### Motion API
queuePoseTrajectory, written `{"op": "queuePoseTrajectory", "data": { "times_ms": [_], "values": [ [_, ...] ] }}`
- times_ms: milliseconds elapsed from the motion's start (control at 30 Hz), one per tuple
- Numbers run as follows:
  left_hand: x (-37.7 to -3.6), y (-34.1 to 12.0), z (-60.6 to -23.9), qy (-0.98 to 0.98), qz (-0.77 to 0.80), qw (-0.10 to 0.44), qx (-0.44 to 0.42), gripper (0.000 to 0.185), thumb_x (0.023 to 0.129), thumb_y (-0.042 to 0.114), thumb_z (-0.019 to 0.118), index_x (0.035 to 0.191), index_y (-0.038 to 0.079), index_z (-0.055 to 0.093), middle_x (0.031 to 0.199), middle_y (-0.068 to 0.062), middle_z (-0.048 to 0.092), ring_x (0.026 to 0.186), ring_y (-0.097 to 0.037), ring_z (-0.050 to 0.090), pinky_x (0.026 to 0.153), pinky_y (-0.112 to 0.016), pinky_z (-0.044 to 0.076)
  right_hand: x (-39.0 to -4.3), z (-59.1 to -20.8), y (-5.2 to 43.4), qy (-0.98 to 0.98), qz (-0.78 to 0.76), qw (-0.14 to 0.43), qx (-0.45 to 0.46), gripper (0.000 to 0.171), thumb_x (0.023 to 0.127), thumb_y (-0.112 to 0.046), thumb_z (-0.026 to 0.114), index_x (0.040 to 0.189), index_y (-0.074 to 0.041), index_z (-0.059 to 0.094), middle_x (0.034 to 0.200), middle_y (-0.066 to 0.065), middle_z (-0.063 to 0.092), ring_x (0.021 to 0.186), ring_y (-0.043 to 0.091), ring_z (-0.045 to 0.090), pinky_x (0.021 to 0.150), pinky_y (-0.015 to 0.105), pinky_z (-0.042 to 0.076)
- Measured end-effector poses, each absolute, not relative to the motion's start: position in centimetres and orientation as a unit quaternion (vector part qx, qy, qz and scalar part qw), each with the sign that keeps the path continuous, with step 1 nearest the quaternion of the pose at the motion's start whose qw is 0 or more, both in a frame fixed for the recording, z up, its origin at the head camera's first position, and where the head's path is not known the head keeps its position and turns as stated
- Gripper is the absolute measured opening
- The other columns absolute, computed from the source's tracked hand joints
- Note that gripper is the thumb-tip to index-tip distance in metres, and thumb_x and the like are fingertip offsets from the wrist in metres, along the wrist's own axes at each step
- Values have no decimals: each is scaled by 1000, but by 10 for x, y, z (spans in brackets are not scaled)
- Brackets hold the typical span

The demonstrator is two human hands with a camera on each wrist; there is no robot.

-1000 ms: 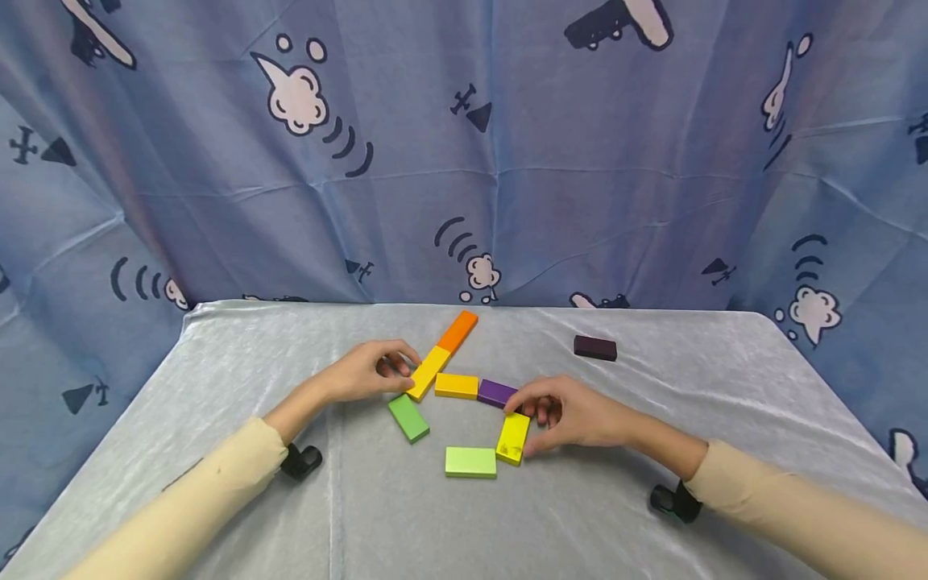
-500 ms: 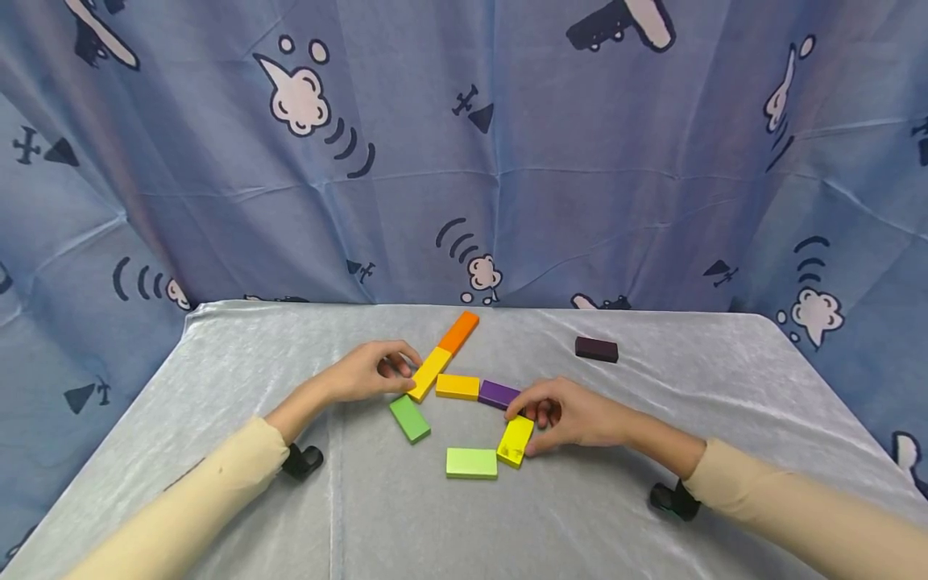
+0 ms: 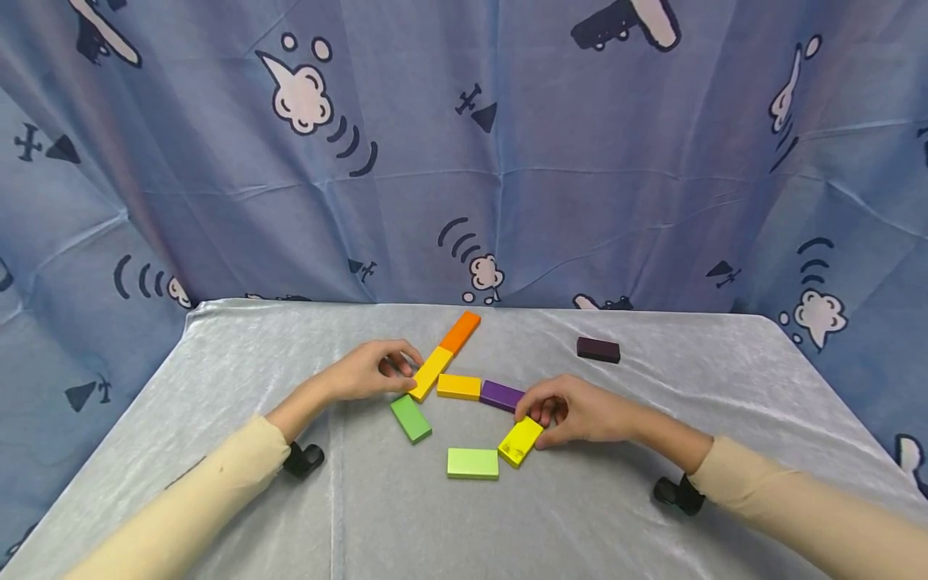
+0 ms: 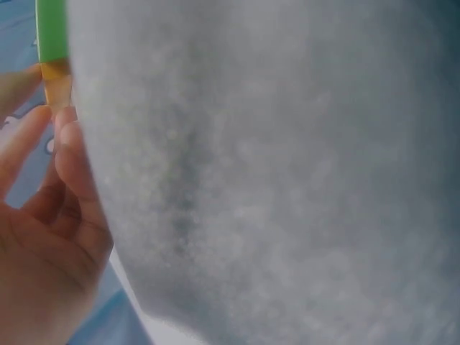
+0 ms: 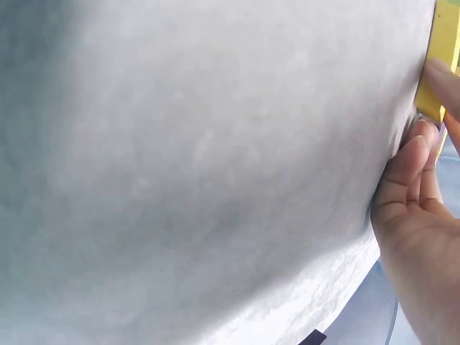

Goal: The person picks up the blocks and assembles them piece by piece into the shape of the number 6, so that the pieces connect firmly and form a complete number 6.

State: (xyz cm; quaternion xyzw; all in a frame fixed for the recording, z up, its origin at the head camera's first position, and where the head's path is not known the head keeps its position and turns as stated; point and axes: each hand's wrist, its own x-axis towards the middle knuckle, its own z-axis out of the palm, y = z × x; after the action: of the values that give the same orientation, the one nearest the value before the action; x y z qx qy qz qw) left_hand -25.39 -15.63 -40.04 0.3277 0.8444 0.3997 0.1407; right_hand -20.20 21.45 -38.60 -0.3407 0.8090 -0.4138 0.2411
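In the head view, my left hand point(image 3: 373, 372) has its thumb and index finger at the near left part of an amber block point(image 3: 431, 372). An orange block point(image 3: 461, 332) extends from that block's far end. My right hand point(image 3: 590, 412) grips a bright yellow block point(image 3: 519, 443), index finger at its far end and thumb along its right side. A purple block point(image 3: 502, 395) lies just beyond, partly behind the right fingers, end to end with another amber block point(image 3: 458, 387). A light green block point(image 3: 473, 464) lies left of the yellow one, a green block point(image 3: 411, 419) below the left hand.
A dark brown block point(image 3: 598, 350) lies apart at the back right of the cloth-covered table point(image 3: 406, 515). Behind the table hangs a blue patterned curtain point(image 3: 406, 225). Black wrist cameras point(image 3: 678, 495) sit under both forearms.
The bright yellow block has turned clockwise, its far end swinging right, and my right hand has shifted slightly right with it. My left hand and the other blocks hold their places.
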Motion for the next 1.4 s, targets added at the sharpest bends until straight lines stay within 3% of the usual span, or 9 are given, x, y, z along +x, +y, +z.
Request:
{"op": "queuePoseTrajectory", "data": {
  "times_ms": [367,1000,1400],
  "values": [
    [-254,-156,-400,843,401,143,328,28,96,13,73,122,4,66,100,-4,67,87,-20,64,79,-35,53,-206,-382,218,812,-390,266,-344,33,86,-6,82,117,-12,73,99,4,66,88,32,58,69,25,48],
    [-253,-155,-398,849,396,152,315,28,96,12,73,123,8,66,100,-2,67,88,-19,64,79,-36,53,-208,-384,222,810,-396,263,-342,32,86,-5,82,116,-12,73,100,4,66,88,29,59,68,26,49],
    [-253,-154,-397,849,399,158,309,28,96,13,74,122,8,66,100,-2,67,88,-19,64,79,-36,53,-205,-383,220,805,-404,263,-347,33,85,-6,83,116,-10,74,101,4,67,88,34,59,68,26,50]
  ]
}}
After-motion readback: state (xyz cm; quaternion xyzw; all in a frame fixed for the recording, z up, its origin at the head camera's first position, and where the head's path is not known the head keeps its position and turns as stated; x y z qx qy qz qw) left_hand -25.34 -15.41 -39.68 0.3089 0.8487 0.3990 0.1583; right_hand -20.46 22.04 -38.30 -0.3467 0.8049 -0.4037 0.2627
